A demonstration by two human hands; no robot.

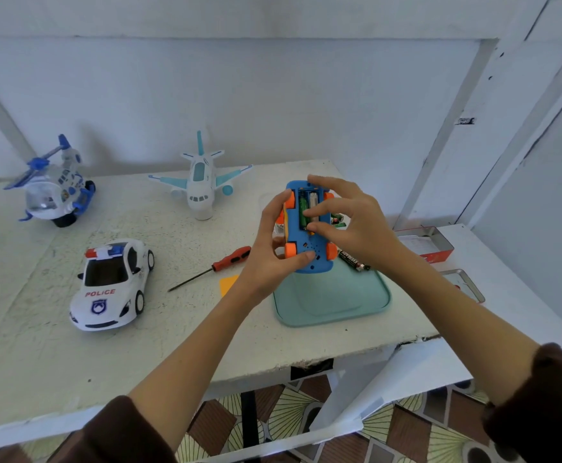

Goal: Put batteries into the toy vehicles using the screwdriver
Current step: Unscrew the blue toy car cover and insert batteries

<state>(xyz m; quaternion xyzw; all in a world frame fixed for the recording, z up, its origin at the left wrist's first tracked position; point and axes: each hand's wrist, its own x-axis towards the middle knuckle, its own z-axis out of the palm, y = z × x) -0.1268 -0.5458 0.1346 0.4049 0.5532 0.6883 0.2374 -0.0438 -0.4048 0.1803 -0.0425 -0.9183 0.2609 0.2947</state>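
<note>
Hands work over the teal tray [333, 305]: left hand [269, 252] grips the upturned blue toy car [306, 228], right hand [349, 225] fingers press a battery [303, 212] home; a slip could pop it loose.

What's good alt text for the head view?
Two hands hold a blue toy car upside down over a teal tray; the left hand grips it while the right hand presses a battery into its open compartment. A screwdriver lies on the table.
</note>
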